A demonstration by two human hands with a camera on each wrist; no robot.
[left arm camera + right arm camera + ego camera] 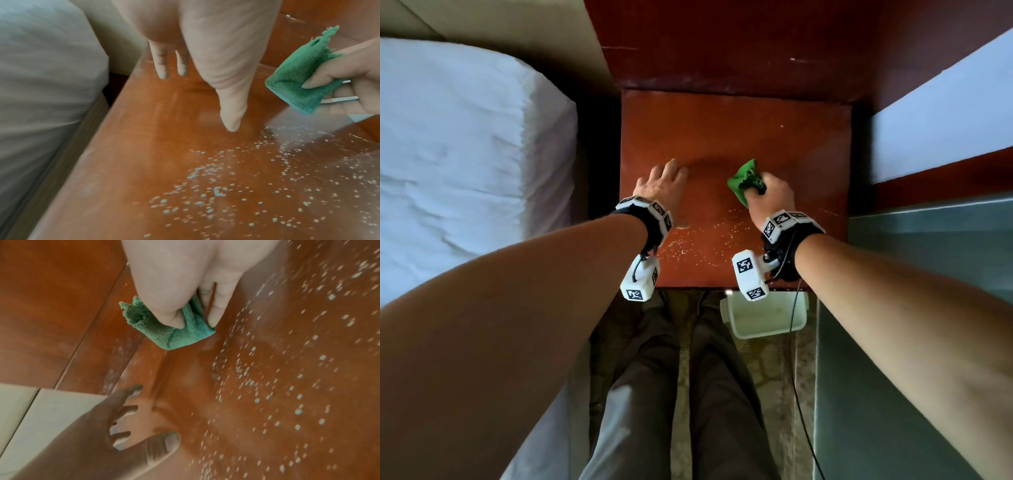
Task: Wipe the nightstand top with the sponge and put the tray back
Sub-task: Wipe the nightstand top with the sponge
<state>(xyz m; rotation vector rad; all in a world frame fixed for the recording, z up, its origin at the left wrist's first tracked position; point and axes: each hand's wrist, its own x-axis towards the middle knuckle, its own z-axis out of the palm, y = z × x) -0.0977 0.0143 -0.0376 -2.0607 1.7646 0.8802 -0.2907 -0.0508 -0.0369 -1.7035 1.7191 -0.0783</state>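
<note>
The reddish-brown nightstand top [722, 130] [144, 162] [185, 386] lies below me, with many small white crumbs [705, 240] [216, 191] [298, 402] scattered over its near half. My right hand [767, 195] [185, 288] grips a folded green sponge [743, 178] [304, 81] [176, 331] between thumb and fingers, at or just above the wood near the middle. My left hand [664, 181] [205, 56] [131, 426] is spread with straight fingers over the left part of the top, holding nothing. A white tray-like tub [763, 318] sits on the floor in front of the nightstand.
A bed with a white sheet [455, 154] [41, 81] runs along the left of the nightstand. A dark red wooden panel [722, 44] rises behind it. A grey-blue surface [928, 274] lies to the right. My legs [671, 394] stand before the front edge.
</note>
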